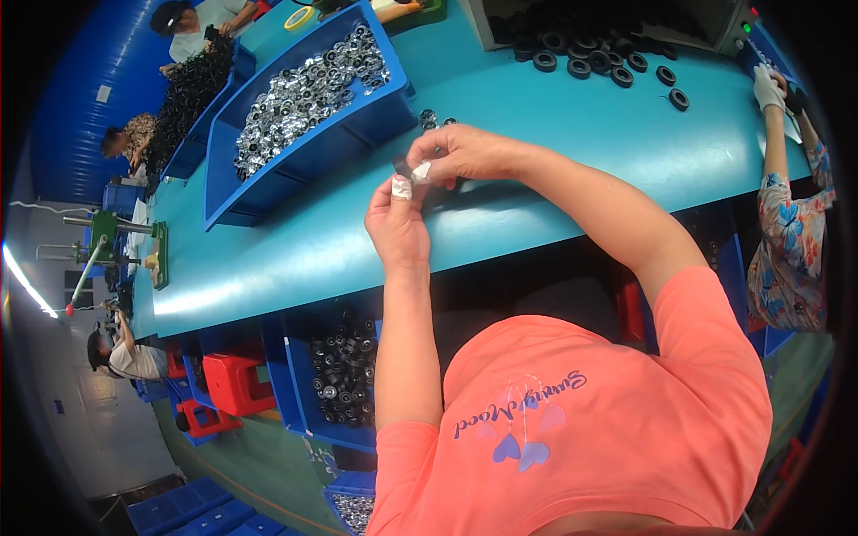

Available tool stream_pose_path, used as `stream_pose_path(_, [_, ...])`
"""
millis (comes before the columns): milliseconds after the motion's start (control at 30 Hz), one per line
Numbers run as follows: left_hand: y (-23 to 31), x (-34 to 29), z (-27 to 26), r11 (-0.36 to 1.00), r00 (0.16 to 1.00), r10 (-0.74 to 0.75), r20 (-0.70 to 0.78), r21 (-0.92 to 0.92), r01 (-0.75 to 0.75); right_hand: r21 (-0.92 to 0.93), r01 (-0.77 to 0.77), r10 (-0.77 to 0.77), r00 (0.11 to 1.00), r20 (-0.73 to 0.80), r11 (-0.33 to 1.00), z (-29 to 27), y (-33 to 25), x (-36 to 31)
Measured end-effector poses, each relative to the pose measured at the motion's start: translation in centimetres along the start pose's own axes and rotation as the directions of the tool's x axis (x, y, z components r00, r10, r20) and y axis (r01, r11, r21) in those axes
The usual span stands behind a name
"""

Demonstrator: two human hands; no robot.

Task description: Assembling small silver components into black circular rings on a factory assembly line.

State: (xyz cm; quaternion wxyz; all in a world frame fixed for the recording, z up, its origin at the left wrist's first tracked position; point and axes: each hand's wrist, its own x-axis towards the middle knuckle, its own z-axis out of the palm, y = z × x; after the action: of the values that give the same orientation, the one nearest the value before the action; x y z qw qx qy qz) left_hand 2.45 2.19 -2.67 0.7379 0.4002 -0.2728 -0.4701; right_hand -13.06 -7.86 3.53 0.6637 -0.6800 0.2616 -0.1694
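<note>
Over the near part of the teal table (509, 214), my hands meet at a small dark ring-shaped part (401, 166). My left hand (399, 228), white tape round its thumb, grips it from below. From the right, my right hand (466, 154) pinches the same part, with white tape on a digit too. Fingers cover much of the part, so its details are hidden. Just beyond my right hand lie a few small silver-and-black round parts (429, 118). A big blue bin (308, 152) heaped with silver metal parts (308, 94) stands to the left of my hands.
Black rubber-looking rings (622, 77) spill from a machine opening at the far right. A green hand press (112, 237) stands at the left end. Below the table edge sits a blue bin of black round parts (344, 366), beside red stools (237, 382). A gloved co-worker (791, 214) works at right.
</note>
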Motion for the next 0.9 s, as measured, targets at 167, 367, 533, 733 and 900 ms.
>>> stream_pose_path(167, [-0.2, 0.0, 0.0, 1.000, 1.000, 0.010, 0.000, -0.006, -0.010, -0.111, 0.039, -0.044, 0.998, -0.046, 0.993, -0.3, 0.2, 0.2])
stream_pose_path(367, [-0.3, 0.1, -0.7, 0.998, 0.998, 0.010, 0.058, -0.069, -0.006, -0.032, 0.208, -0.209, 0.975, -0.070, 0.978, -0.6, 0.6, 0.2])
stream_pose_path(533, [-0.1, -0.2, -0.6, 0.997, 0.997, 0.014, 0.076, -0.083, -0.007, 0.001, 0.195, -0.194, 0.978, -0.072, 0.981, -1.2, 0.4, 0.3])
stream_pose_path(733, [0.2, -0.4, -0.6, 0.993, 0.995, -0.010, 0.099, -0.113, 0.021, 0.045, 0.207, -0.202, 0.975, -0.095, 0.977, -1.4, 0.9, 0.6])
stream_pose_path(900, [0.5, -0.6, -0.4, 0.992, 0.993, -0.016, 0.121, -0.124, 0.031, -0.012, 0.323, -0.322, 0.938, -0.131, 0.946, -0.2, 1.3, 1.0])
